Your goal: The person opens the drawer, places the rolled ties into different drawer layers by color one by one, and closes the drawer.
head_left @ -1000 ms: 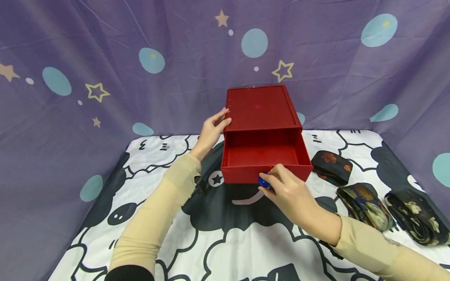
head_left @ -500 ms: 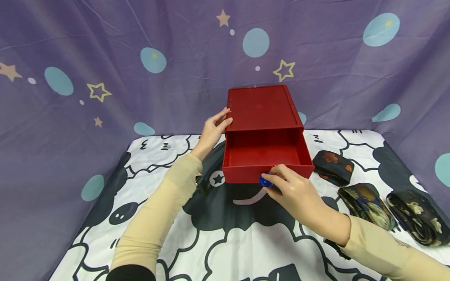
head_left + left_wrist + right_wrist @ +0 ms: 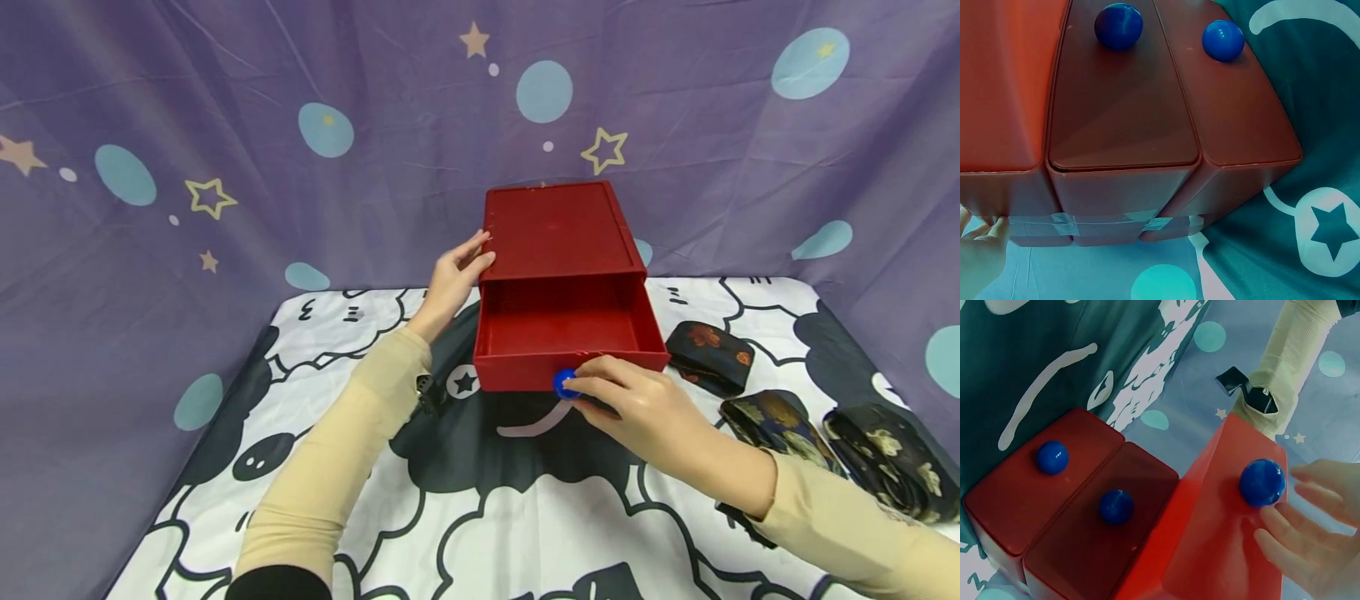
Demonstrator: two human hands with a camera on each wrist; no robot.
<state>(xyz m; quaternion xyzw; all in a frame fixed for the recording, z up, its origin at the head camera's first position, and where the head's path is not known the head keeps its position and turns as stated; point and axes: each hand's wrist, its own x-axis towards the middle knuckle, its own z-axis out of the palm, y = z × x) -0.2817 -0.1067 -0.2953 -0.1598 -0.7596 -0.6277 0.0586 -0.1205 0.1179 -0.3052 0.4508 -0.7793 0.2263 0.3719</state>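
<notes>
A red drawer cabinet (image 3: pixel 555 233) stands at the back of the table, its top drawer (image 3: pixel 517 372) pulled out and bare inside. The wrist views show stacked drawers with round blue knobs; the top one's blue knob (image 3: pixel 1263 482) faces my right hand. My left hand (image 3: pixel 447 279) rests on the cabinet's upper left side, fingers fairly straight. Beside the knob is my right hand (image 3: pixel 637 408), its fingers loose and spread; in the right wrist view the fingertips (image 3: pixel 1270 515) lie close to the knob, and whether one touches it is unclear.
Right of the cabinet lie three folded dark floral cloth bundles: one with orange flowers (image 3: pixel 708 358), one with a pale green pattern (image 3: pixel 783 429), one with cream flowers (image 3: pixel 892 462). A purple curtain (image 3: pixel 405 125) hangs behind the table with its cartoon cloth (image 3: pixel 525 533).
My right hand has loosened from the blue knob and drawn slightly to the right, so more of the knob shows. The drawer and my left hand have stayed in place.
</notes>
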